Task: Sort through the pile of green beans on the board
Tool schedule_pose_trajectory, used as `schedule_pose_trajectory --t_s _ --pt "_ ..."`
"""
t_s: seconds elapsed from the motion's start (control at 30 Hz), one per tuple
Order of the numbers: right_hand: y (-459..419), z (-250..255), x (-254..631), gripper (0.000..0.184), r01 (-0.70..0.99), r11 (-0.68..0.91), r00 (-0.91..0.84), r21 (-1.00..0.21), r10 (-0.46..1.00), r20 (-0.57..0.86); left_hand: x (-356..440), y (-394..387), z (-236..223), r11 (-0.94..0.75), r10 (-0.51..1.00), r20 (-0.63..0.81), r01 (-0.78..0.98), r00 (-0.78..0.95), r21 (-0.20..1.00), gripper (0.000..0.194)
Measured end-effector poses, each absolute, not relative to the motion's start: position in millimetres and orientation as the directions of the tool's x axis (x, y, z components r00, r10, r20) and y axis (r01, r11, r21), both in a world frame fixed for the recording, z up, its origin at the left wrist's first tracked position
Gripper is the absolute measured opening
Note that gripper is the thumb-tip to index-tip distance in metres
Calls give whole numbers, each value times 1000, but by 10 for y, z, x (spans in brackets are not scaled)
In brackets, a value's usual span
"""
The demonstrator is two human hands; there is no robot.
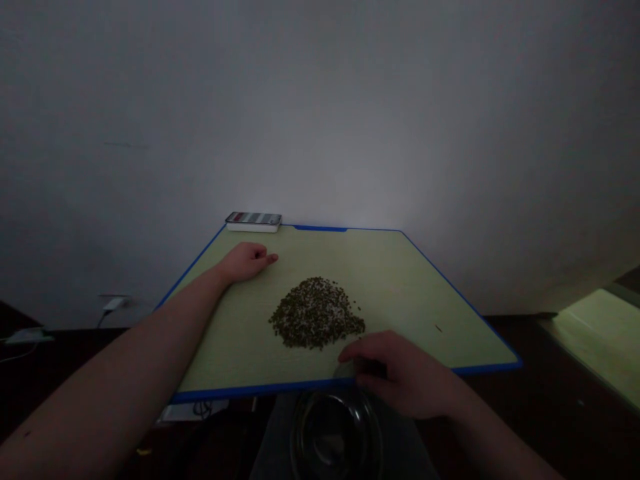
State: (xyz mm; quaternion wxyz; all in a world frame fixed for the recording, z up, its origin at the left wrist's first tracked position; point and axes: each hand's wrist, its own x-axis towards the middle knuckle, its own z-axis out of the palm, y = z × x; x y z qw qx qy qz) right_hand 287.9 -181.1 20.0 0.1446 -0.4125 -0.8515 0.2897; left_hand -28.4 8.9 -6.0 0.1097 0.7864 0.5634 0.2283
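A pile of small mixed grains, dark greenish and whitish, lies on the pale table with a blue edge. To the left of the pile, my left hand rests on the tabletop. Its fingers are curled in, one digit points right, and nothing shows in it. My right hand is at the front edge, just right of and below the pile. Its index finger and thumb are bent and apart, with a faint grey blur at the fingertips that I cannot make out. Below it, a clear glass bowl sits on my lap.
A phone lies on a white box at the back left corner. One thin dark sliver is on the right part of the table. Behind stands a plain wall; a plug is low at left.
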Motion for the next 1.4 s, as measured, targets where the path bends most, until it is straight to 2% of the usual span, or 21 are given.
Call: schedule_pose_trajectory --t_s 0.17,0.3,0.5,0.83,1.07,1.23,1.4 --pt "-2001 142 2999 34 635 476 -574 -609 818 42 -295 96 -76 -348 934 238 829 266 439 44" --pt "-2105 7 3146 38 641 416 -454 -645 883 118 -297 88 -84 -347 934 238 837 267 423 44" --pt "-2028 -73 3411 10 575 437 -396 -692 888 232 -293 77 -82 -332 940 224 841 256 428 46" --pt "-1618 29 3541 6 437 513 -379 -739 850 366 -271 33 -13 -295 954 178 846 240 444 48" --pt "-1592 -43 3485 16 495 638 -461 -590 768 444 -285 40 -36 -274 961 151 858 230 434 48" --pt "-1625 -42 3494 15 488 647 -404 -585 762 506 -279 28 -38 -280 959 164 859 231 429 48" --pt "-1654 -58 3456 18 495 702 -503 -512 712 489 -282 36 -34 -294 954 178 868 241 400 46"
